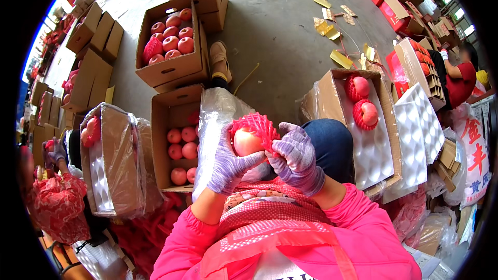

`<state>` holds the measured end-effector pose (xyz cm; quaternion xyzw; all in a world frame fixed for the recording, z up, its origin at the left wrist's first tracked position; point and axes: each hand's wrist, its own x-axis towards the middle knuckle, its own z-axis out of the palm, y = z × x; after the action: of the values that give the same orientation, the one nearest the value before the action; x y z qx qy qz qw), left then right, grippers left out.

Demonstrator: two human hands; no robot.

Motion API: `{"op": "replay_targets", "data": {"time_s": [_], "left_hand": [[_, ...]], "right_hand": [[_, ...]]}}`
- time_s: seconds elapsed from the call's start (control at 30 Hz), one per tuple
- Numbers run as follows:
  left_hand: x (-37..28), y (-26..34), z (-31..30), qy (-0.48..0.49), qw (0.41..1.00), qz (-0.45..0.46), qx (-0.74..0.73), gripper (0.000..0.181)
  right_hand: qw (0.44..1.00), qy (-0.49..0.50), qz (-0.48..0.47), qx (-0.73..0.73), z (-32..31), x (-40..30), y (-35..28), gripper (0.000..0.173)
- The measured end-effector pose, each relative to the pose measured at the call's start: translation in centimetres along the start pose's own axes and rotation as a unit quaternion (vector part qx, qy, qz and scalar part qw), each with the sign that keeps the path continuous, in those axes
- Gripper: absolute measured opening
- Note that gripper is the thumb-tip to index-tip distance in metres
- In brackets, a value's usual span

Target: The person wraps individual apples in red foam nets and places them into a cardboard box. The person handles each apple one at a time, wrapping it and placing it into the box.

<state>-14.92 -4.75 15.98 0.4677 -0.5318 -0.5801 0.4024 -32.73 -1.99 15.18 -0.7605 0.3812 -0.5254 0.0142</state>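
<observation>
In front of my chest, my left hand [235,165], in a purple knit glove, cups a pale red apple [247,142] from the left and below. A red foam net sleeve [260,125] covers the apple's top and right side, while its lower front is bare. My right hand [296,155], gloved alike, pinches the edge of the sleeve at the right. To the right stands a carton [338,85] with a white moulded tray [367,153] inside. Two apples [365,114] in red nets sit at the far end of that tray.
Left of my knees is an open carton [171,103] with several bare apples; a fuller carton [171,70] stands beyond it. White trays [418,124] lean at the right. Co-workers [58,198] sit at both sides. Paper scraps [327,29] litter the concrete floor [272,35].
</observation>
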Motion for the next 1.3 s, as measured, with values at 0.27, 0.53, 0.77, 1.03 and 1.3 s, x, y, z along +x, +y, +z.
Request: {"op": "replay_targets", "data": {"time_s": [0.27,0.53,0.77,1.03,1.3], "left_hand": [[-0.3,-1.7,0.2,-0.039,0.993,-0.019,-0.108,0.089],[-0.6,-5.3,-2.1,-0.176,0.980,0.058,-0.075,0.056],[-0.6,-8.6,-2.2,-0.117,0.863,0.383,0.309,0.068],[-2.2,-1.7,1.2,-0.229,0.965,0.098,0.083,0.071],[1.6,-5.6,-4.8,0.001,0.912,-0.243,-0.332,0.047]], "right_hand": [[0.992,-0.124,-0.021,0.027,-1.3,0.5,-1.3,0.025],[0.961,-0.106,0.202,0.157,-2.2,0.4,-0.3,0.064],[0.948,-0.210,0.183,0.152,-2.7,0.7,-0.7,0.096],[0.966,-0.098,0.207,0.122,-4.9,-0.6,-1.9,0.093],[0.874,0.104,0.470,-0.066,-21.8,-5.6,3.7,0.086]]}}
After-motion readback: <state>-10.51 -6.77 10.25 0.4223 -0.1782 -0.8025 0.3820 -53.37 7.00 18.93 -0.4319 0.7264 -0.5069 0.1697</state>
